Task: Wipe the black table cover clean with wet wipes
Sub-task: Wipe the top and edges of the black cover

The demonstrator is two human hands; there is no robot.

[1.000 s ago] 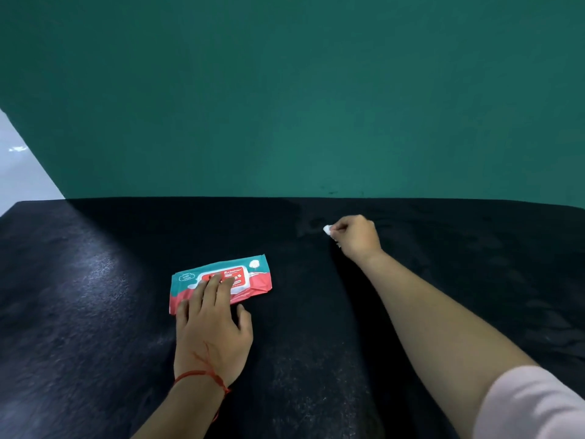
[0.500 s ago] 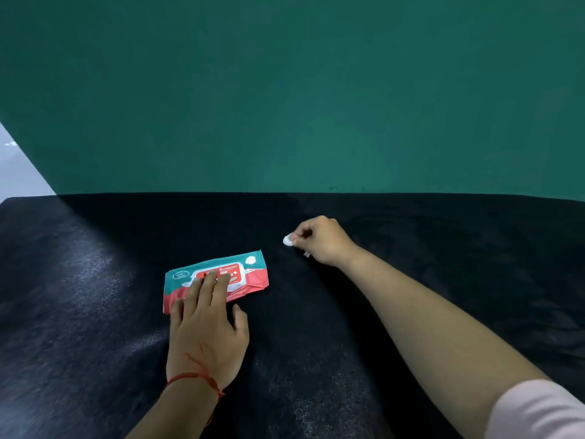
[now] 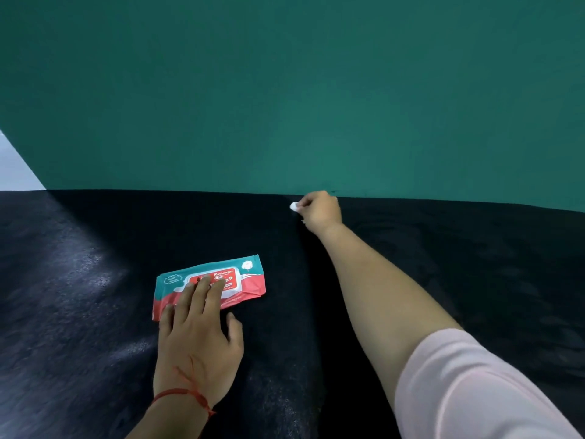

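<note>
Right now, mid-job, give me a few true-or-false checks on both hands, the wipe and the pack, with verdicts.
1. The left hand lies with straight fingers on the wipes pack. True.
2. The wipes pack stands upright against the green wall. False: it lies flat on the black table cover.
3. The right hand grips a bunched white wet wipe at the cover's far edge. True.
4. A red string is tied on the right wrist. False: it is on the left wrist.
</note>
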